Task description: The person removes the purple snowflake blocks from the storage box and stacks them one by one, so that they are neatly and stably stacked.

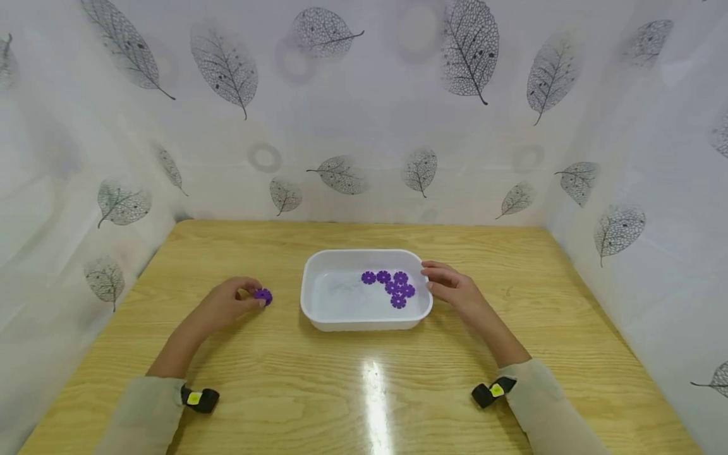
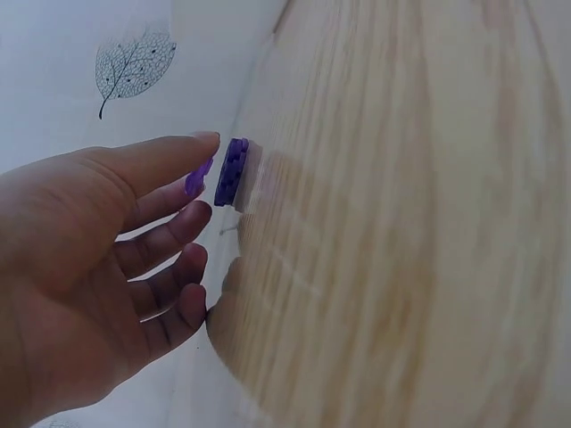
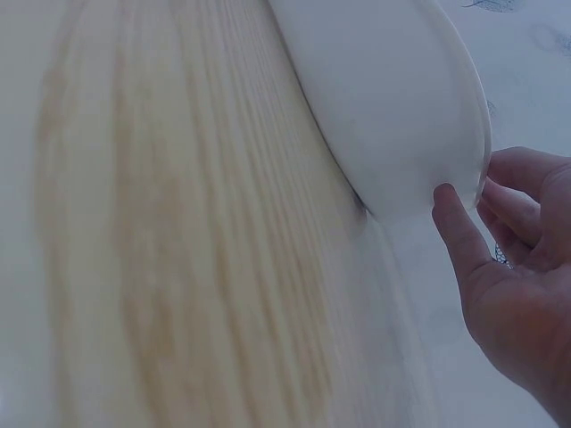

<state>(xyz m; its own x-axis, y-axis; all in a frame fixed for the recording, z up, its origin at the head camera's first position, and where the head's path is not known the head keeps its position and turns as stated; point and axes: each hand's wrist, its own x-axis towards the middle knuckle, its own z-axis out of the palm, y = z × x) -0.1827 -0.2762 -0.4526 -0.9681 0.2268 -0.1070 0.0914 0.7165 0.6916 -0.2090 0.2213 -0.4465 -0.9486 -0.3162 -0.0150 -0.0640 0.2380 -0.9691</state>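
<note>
My left hand (image 1: 230, 302) is left of the basin, low over the table. Its thumb and forefinger pinch a purple notched disc (image 2: 198, 178), partly hidden by the fingers. Just beyond the fingertips in the left wrist view, a thicker purple piece (image 2: 232, 171), seen edge-on, stands close to the table surface. My right hand (image 1: 457, 291) is at the right end of a white basin (image 1: 364, 324), thumb and fingertips touching its outer wall and rim without curling round it. Several purple notched discs (image 1: 399, 301) lie in the right part of the basin, some overlapping.
A wood-grain table (image 1: 273, 392) carries the basin near its middle. White curtain-like sheets (image 1: 364, 114) with grey leaf prints stand behind it and along both sides. A light glare shows in front of the basin.
</note>
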